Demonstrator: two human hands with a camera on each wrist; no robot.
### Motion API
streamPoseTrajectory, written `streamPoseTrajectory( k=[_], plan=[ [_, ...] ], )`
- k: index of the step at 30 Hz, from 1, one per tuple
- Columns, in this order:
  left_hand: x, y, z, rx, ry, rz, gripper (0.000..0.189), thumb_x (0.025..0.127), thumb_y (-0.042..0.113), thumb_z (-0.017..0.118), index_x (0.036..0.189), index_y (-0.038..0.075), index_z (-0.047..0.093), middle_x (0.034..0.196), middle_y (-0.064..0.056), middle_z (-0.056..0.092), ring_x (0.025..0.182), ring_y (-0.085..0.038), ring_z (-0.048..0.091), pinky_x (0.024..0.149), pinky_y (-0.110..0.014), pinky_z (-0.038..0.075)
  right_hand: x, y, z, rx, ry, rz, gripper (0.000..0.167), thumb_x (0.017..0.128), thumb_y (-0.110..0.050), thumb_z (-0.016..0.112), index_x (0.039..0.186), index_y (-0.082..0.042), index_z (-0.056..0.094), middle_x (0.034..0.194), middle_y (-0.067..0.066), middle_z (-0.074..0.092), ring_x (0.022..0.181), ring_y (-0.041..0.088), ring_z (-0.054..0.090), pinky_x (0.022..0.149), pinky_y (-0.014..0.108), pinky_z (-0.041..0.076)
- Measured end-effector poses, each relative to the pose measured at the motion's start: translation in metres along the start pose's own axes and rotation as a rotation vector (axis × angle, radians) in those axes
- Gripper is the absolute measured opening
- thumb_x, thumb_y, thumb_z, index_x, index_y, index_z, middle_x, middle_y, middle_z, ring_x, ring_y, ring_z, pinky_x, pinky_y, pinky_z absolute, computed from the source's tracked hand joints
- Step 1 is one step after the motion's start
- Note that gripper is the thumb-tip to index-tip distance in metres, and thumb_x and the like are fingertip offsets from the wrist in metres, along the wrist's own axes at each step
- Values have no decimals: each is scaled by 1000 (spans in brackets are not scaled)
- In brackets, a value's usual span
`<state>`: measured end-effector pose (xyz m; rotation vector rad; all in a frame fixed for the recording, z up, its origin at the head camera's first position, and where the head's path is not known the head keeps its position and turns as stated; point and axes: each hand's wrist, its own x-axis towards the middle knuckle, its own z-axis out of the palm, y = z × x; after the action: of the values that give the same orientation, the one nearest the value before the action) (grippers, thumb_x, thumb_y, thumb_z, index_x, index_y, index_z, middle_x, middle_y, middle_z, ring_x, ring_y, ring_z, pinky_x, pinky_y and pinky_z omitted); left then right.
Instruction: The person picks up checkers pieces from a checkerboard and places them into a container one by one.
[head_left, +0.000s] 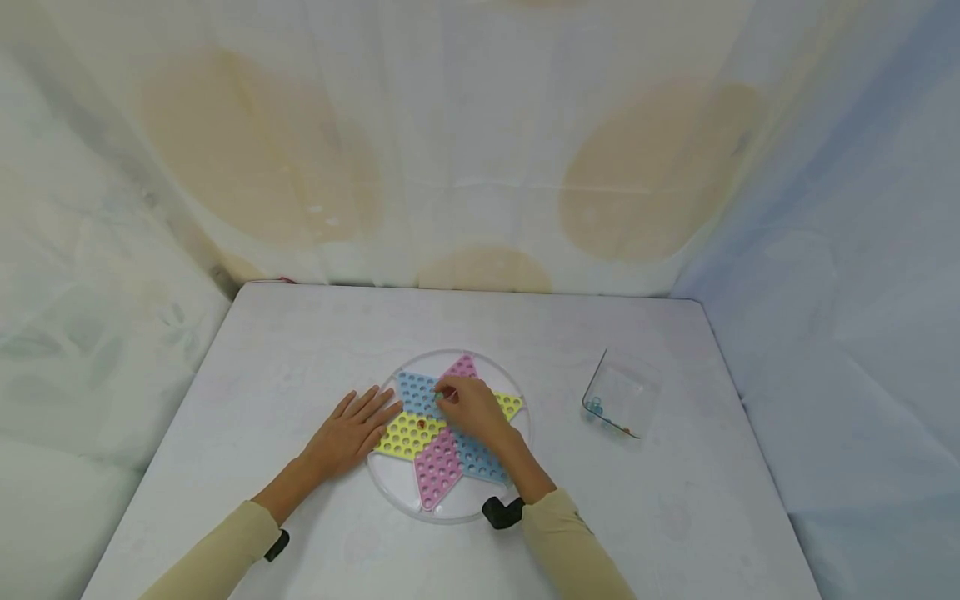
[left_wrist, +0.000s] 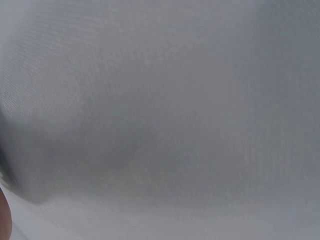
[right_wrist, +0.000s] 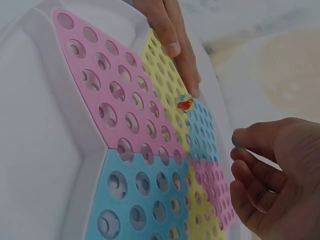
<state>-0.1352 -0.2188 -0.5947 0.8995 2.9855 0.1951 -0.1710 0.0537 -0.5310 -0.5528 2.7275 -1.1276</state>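
A round Chinese checkers board (head_left: 486, 497) with pink, yellow and blue perforated sections lies on the table. My left hand (head_left: 350, 437) rests on its left edge, fingers straight and spread. Over the blue section at the upper left, my right hand (head_left: 472, 410) pinches a small blue-green marble (right_wrist: 238, 139) between thumb and forefinger, mostly hidden by the fingertips. One clear marble with a red-orange swirl (right_wrist: 185, 104) sits in a hole of the yellow section. The left wrist view is nearly all blurred pale surface, with a sliver of skin at its left edge.
To the right of the board stands a clear plastic box (head_left: 626, 379) with several bluish marbles (head_left: 594, 407) and an orange one in its near-left corner. A white cloth covers the table (head_left: 697, 500). Patterned curtains (head_left: 465, 167) hang behind and at both sides.
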Motion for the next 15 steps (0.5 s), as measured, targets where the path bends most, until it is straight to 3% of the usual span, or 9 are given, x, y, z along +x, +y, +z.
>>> streamPoseTrajectory(
  k=[6, 15],
  plan=[
    [0, 0, -2, -5, -6, -1, 54, 106, 37, 43, 157, 22, 35, 164, -2, 23, 151, -26, 13, 120, -51, 8, -6, -1, -13, 56, 25, -3, 20, 96, -13, 67, 114, -5, 71, 100, 3, 70, 88, 14, 63, 76, 28, 53],
    [-1, 1, 3, -21, 96, 39, 52, 105, 36, 46, 154, 19, 42, 161, -6, 31, 149, -30, 20, 118, -55, 15, -11, 7, -34, 72, 97, -21, 20, 95, -10, 67, 114, -4, 71, 100, 5, 69, 89, 20, 64, 77, 34, 55]
  ],
)
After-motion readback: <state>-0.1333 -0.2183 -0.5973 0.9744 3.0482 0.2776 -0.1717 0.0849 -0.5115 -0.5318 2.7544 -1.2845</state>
